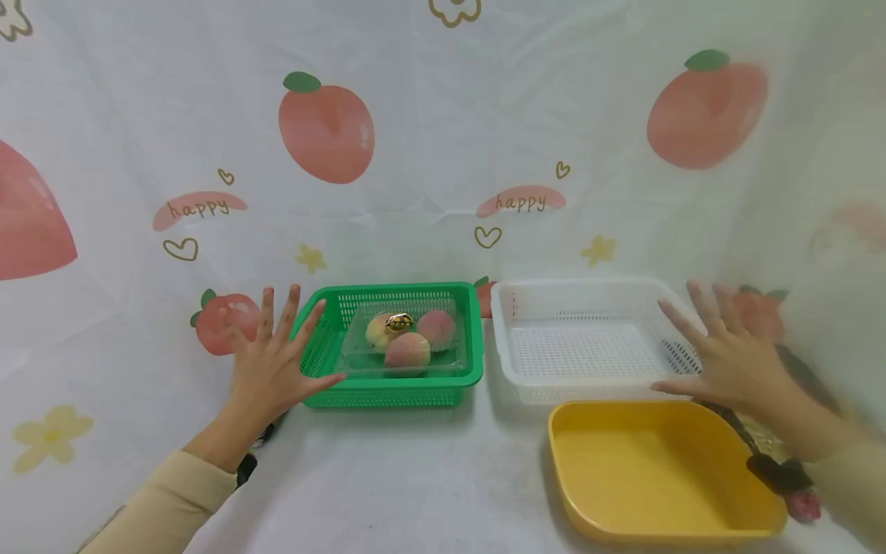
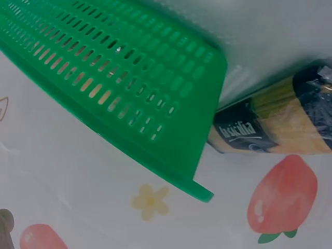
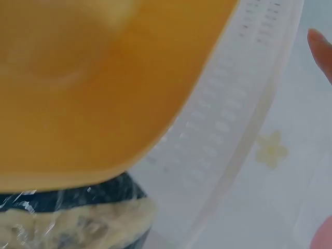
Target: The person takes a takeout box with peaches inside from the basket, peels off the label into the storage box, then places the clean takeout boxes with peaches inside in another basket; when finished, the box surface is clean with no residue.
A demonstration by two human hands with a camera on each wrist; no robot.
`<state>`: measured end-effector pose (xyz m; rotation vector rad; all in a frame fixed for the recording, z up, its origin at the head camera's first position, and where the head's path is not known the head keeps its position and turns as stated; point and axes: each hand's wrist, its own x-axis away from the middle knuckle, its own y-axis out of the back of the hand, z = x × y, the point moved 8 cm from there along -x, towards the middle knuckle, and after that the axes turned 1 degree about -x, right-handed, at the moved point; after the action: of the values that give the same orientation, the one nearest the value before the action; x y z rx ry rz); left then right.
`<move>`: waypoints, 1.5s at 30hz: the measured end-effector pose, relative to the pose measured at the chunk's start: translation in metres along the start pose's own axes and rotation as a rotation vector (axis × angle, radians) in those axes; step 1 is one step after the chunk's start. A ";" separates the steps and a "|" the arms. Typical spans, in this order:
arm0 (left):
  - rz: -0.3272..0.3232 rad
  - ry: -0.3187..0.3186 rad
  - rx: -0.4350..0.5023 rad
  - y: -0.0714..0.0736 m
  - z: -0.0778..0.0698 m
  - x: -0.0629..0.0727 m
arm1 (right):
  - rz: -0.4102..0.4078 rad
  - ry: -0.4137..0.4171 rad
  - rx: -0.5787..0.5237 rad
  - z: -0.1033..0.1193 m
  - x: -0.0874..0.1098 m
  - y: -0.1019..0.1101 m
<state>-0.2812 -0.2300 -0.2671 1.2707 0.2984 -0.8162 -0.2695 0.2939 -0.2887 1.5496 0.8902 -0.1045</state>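
My left hand (image 1: pixel 266 373) is raised with its fingers spread, in front of the left end of a green basket (image 1: pixel 471 369). In that basket lies a clear plastic box (image 1: pixel 353 350) with peaches (image 1: pixel 408 352) inside. My right hand (image 1: pixel 744 369), also spread, is at the right end of a white basket (image 1: pixel 508 358). A yellow basin (image 1: pixel 651 477) stands in front of the white basket, below that hand. Neither hand holds anything. In the right wrist view only a fingertip (image 3: pixel 320 52) shows; no part of the left hand is visible in the left wrist view.
Beside the green basket lies a printed pasta packet (image 2: pixel 280 119). Another plastic-wrapped packet (image 3: pixel 78 223) sits by the yellow basin, partly hidden by my right arm in the head view. A patterned white cloth (image 1: pixel 415 138) hangs behind.
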 end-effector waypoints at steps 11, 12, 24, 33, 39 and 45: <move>0.062 0.011 -0.009 -0.005 -0.005 -0.012 | 0.125 -0.075 0.009 0.020 -0.025 -0.018; 0.073 0.014 -0.011 -0.006 -0.005 -0.012 | 0.126 -0.072 0.003 0.023 -0.028 -0.019; 0.116 0.046 -0.020 -0.013 0.004 -0.021 | 0.148 -0.025 -0.058 0.061 -0.061 -0.038; 0.169 0.061 -0.046 -0.024 0.006 -0.034 | 0.179 -0.023 -0.149 0.103 -0.092 -0.048; 0.303 0.128 -0.021 -0.039 0.007 -0.043 | 0.223 -0.032 -0.263 0.136 -0.114 -0.057; 0.383 0.183 0.060 -0.046 0.007 -0.054 | 0.283 -0.081 -0.457 0.166 -0.134 -0.066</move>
<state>-0.3517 -0.2189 -0.2650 1.4064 0.1687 -0.3850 -0.3307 0.0793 -0.3045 1.2156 0.5724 0.2250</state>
